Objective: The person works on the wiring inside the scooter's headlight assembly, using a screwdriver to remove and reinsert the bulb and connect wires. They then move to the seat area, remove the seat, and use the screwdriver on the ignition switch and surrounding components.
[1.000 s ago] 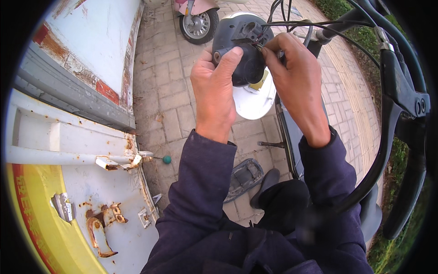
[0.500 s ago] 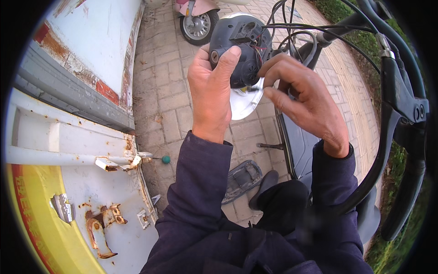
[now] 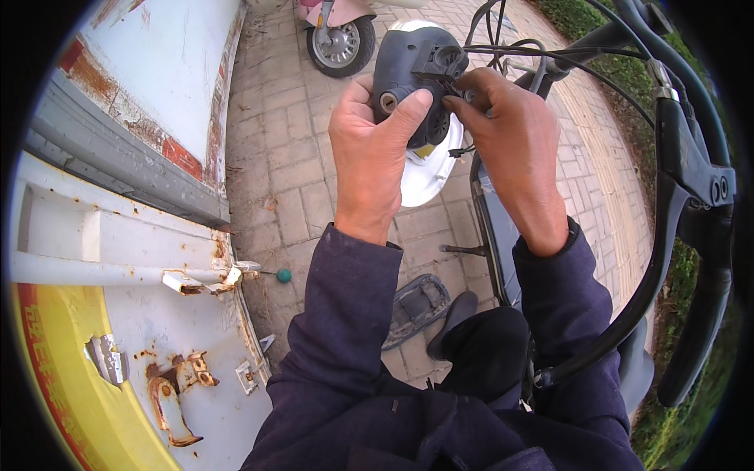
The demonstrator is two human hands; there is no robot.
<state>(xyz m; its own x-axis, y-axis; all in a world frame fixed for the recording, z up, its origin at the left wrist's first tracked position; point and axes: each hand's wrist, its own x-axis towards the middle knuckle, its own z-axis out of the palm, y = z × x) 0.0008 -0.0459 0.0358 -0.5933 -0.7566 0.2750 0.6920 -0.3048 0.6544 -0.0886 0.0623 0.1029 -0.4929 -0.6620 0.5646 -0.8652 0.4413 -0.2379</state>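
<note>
My left hand grips a dark grey plastic lamp housing, its thumb lying along the side. Set into this housing are a round key lock and a vented round part. At its right side my right hand is closed in a pinch, thumb and forefinger on thin dark wires beside the housing; the fingertips partly hide them. A small black connector dangles below those fingers. Beneath the housing shows a white fender.
Black cables run from the housing to a handlebar with a brake lever at right. Rusty white metal panels stand at left. A pink scooter is parked ahead. On the paving lies a grey plastic tray-like part.
My right hand has come in against the housing's right side and pinches there. The housing has shifted slightly right in my left hand. The small connector now hangs in view.
</note>
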